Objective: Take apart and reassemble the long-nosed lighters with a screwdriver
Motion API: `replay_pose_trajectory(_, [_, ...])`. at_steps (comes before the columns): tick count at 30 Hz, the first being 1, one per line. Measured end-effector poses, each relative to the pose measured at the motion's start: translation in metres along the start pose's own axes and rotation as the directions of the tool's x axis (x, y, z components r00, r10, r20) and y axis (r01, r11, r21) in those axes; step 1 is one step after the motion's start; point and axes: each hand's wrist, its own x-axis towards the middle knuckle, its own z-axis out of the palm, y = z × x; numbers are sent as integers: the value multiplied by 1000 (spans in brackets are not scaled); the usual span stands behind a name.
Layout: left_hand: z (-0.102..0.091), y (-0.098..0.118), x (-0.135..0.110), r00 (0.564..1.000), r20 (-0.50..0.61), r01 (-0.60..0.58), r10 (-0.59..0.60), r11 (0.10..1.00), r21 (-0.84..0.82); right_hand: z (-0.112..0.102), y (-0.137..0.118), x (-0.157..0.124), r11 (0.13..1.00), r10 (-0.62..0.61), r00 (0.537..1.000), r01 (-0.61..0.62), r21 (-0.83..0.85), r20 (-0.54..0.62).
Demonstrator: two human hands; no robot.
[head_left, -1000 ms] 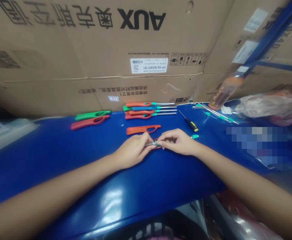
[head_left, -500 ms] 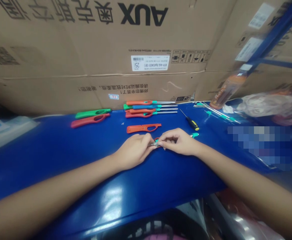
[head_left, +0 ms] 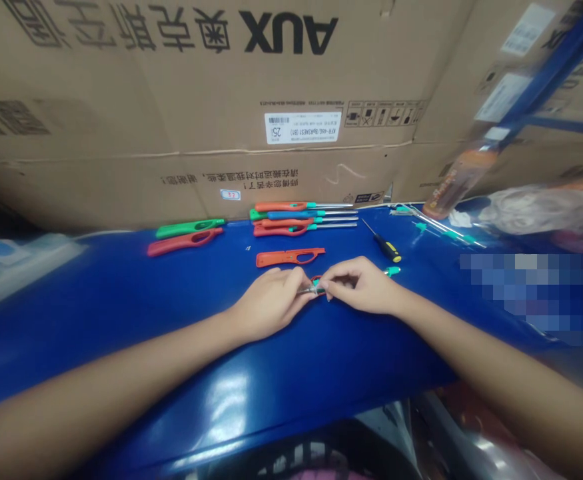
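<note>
Just above or on the blue table (I can't tell which from here), a slim metal part bridges the two hands, its long axis running left to right, nearly level. It looks thin and silvery, paler toward its right end. The left hand has thumb and fingers clamped on one end; the right hand pinches the other. Just behind lies an orange lighter handle shell, its loop pointing right.
</note>
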Motion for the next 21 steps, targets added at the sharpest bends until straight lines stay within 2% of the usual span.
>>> replay_pose_trajectory(9, [-2,0,1,1000,5,28,-28,998,-49,-2,0,-1,997,-75,997,74,-29,-25])
replay_pose_trajectory(12, [-1,0,1,999,0,44,-44,996,-77,-4,0,-1,985,-151,988,149,-86,-22])
replay_pose_trajectory(17, [-1,-1,0,999,3,38,-37,995,-94,3,2,-2,955,-282,955,271,-118,-88])
replay_pose_trajectory(21, [-2,-1,-1,1000,-2,6,-6,998,-65,10,3,-4,958,-279,953,267,-104,-121])
